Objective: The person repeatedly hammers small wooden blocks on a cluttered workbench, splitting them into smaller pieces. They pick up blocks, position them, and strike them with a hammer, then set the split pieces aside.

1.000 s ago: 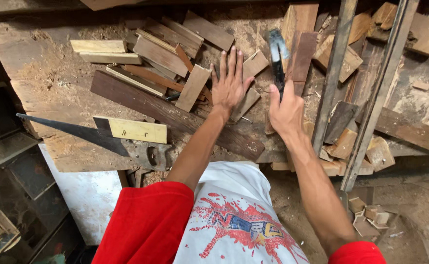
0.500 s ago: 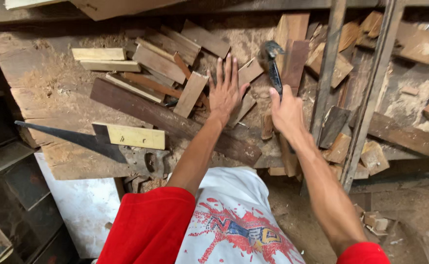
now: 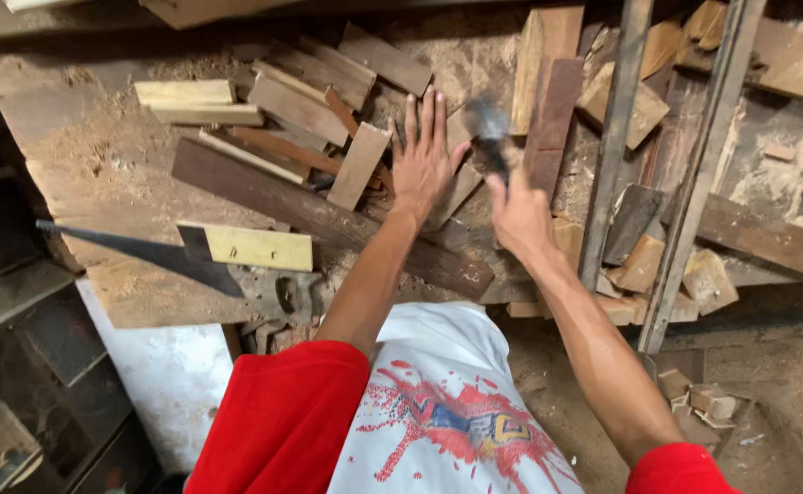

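Note:
My left hand [image 3: 426, 157] lies flat with fingers spread on a pale wood offcut [image 3: 456, 187] among scraps on the workbench [image 3: 72, 137]. My right hand [image 3: 517, 215] grips the handle of a hammer [image 3: 488, 128], whose metal head is blurred with motion just right of my left hand's fingers. A long dark plank [image 3: 328, 220] runs diagonally under my left forearm. A brown board [image 3: 552, 114] stands just right of the hammer head.
A handsaw [image 3: 145, 252] lies at the bench's left front with a yellow-painted block [image 3: 250, 245] on its blade. Several wood offcuts [image 3: 301, 101] are piled at the back. Two metal bars [image 3: 699, 174] slant down on the right. Wood scraps [image 3: 644, 265] and sawdust litter the area.
The hammer head has come down and toward my left hand and is now blurred. My left hand stays flat on the offcuts.

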